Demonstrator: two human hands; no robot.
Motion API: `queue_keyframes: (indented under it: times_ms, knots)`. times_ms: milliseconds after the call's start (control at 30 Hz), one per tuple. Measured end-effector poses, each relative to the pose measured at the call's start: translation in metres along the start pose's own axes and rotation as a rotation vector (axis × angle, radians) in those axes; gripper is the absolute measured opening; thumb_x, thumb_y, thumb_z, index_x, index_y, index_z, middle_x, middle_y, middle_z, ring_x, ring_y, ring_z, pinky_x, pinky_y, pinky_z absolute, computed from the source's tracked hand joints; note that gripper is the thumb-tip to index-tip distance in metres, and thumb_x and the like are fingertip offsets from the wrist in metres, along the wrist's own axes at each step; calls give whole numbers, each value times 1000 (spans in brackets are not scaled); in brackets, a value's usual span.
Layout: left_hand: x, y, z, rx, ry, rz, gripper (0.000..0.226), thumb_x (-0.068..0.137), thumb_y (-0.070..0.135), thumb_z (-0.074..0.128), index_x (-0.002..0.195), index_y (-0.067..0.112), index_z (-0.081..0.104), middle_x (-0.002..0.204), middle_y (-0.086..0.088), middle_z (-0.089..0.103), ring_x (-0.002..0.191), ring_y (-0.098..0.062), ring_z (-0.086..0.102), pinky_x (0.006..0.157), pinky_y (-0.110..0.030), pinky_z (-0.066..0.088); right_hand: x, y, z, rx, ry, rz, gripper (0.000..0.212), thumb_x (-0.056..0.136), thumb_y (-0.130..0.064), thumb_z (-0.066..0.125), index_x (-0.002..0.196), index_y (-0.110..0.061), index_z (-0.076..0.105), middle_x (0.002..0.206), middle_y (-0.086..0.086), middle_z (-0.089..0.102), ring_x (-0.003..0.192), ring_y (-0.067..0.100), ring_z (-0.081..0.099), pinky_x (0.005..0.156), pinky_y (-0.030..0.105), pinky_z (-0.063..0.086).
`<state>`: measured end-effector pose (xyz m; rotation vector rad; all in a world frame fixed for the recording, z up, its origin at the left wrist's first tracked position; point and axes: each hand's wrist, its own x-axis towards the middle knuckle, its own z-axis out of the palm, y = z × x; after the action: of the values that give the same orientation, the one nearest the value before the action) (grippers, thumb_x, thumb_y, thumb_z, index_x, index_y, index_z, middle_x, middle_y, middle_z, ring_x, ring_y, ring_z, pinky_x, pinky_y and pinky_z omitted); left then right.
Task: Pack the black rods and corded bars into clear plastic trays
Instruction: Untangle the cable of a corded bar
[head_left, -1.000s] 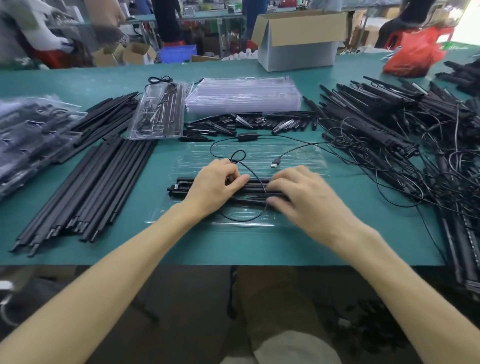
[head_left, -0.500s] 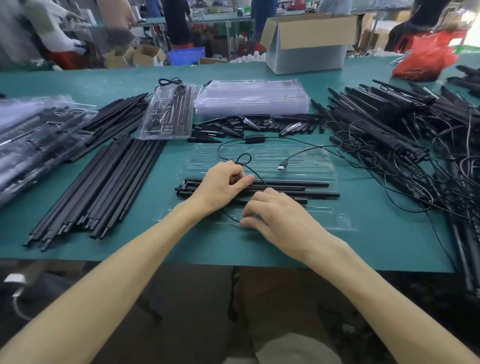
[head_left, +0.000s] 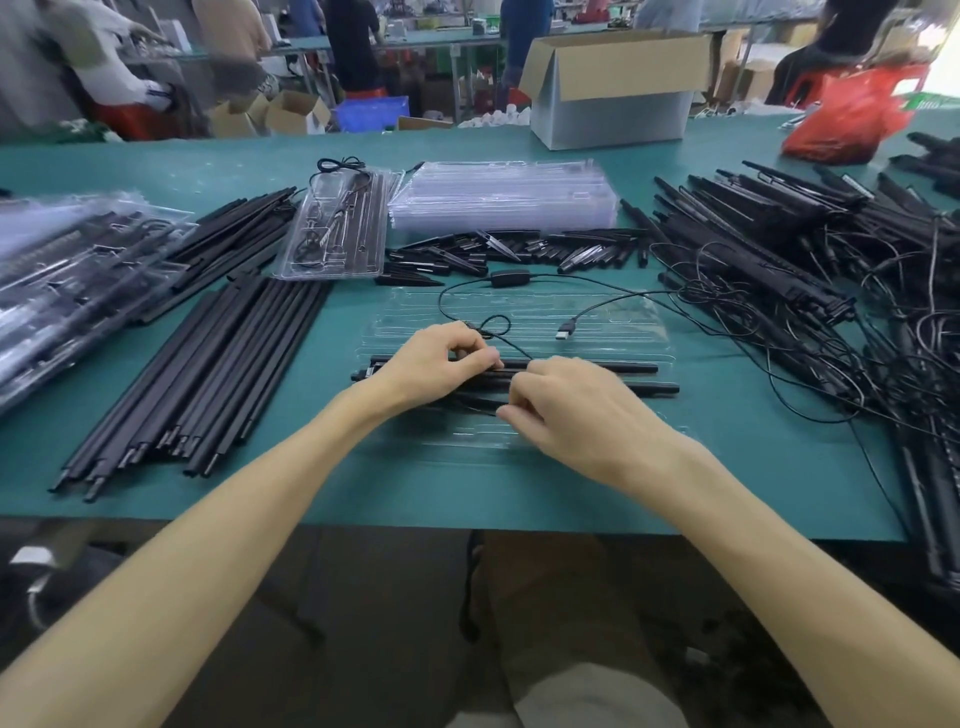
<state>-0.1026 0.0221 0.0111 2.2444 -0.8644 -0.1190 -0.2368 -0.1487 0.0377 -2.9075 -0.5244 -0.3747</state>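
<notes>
A clear plastic tray (head_left: 602, 317) lies in front of me on the green table. Three black rods (head_left: 628, 387) lie lengthwise in it. A thin black cord (head_left: 452, 291) with an inline switch (head_left: 510, 278) and a USB plug (head_left: 567, 330) loops over the tray. My left hand (head_left: 434, 366) rests on the rods' left part and pinches the cord near its small loop. My right hand (head_left: 571, 410) sits just right of it, fingers curled, pinching the cord at the tray's middle. The rods under both hands are hidden.
Loose black rods (head_left: 208, 374) lie in a pile at left, beside packed trays (head_left: 67, 275). A tangled heap of corded bars (head_left: 779, 249) fills the right. Behind are a packed tray (head_left: 337, 228), stacked empty trays (head_left: 498, 200), small black pieces (head_left: 519, 249) and a cardboard box (head_left: 613, 88).
My right hand slid left along the rods toward my left hand and curled its fingers onto the cord. The rods' right ends are now uncovered. My left hand stayed put.
</notes>
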Motion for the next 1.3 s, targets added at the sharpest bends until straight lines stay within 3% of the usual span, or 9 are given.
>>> queue_keyframes:
  times_ms: [133, 300, 433, 567, 700, 833, 933, 1133, 1300]
  knots:
    - [-1, -2, 0, 3, 20, 33, 19, 100, 32, 60, 89, 31, 75, 91, -2, 68, 86, -12, 59, 73, -15, 39, 4, 12, -14, -68, -17, 25, 40, 100, -49, 49, 83, -14, 60, 83, 2, 64, 81, 26, 58, 67, 34, 33]
    - [-1, -6, 3, -27, 45, 14, 29, 102, 40, 54, 92, 29, 80, 93, 5, 68, 89, -3, 60, 83, -16, 40, -3, 40, -27, -24, -40, 218, 33, 100, -47, 51, 91, -18, 63, 85, 5, 66, 85, 31, 61, 73, 40, 51]
    - [-3, -9, 5, -12, 53, 53, 24, 95, 46, 63, 86, 27, 76, 88, 4, 64, 80, -5, 57, 74, -14, 39, -16, 52, -23, 18, -63, 343, 29, 99, -49, 54, 92, -20, 54, 85, 6, 61, 77, 31, 59, 69, 37, 47]
    - [-3, -10, 5, -16, 21, 73, 23, 81, 49, 78, 86, 27, 74, 87, 12, 61, 80, -3, 54, 75, -14, 43, -25, 54, -17, 23, -29, 355, 31, 97, -46, 59, 83, -20, 49, 77, 0, 55, 73, 25, 52, 63, 35, 39]
    - [-2, -11, 6, 19, 16, 96, 27, 75, 46, 83, 91, 25, 73, 90, 13, 60, 87, -8, 55, 79, -15, 42, -35, 57, -15, 74, -28, 383, 30, 95, -40, 65, 77, -19, 51, 73, -5, 54, 72, 21, 51, 62, 35, 40]
    - [-2, -12, 7, 23, 17, 88, 29, 71, 55, 80, 88, 34, 70, 88, 16, 58, 87, -6, 54, 78, -13, 40, -42, 58, -9, 123, -22, 376, 31, 96, -35, 63, 72, -21, 50, 71, -10, 52, 70, 8, 46, 62, 34, 38]
    - [-1, -14, 7, 18, 24, 90, 29, 71, 56, 82, 87, 35, 70, 87, 16, 57, 87, -8, 55, 80, -20, 42, -43, 62, -11, 157, -43, 368, 27, 94, -31, 65, 72, -20, 55, 77, -9, 53, 76, 13, 49, 68, 37, 46]
    - [-1, -15, 9, 77, 38, 114, 48, 68, 78, 67, 87, 34, 68, 88, 12, 57, 85, -9, 52, 80, -27, 45, -53, 65, -16, 117, -123, 312, 22, 96, -38, 62, 81, -23, 69, 84, -12, 56, 90, 10, 49, 77, 36, 50]
    - [-2, -13, 10, 109, 43, 123, 50, 68, 78, 64, 89, 34, 67, 88, 17, 54, 86, -3, 49, 82, -29, 42, -38, 75, -23, 179, 186, 374, 25, 96, -36, 62, 85, -16, 71, 79, -7, 58, 77, 15, 55, 72, 36, 48]
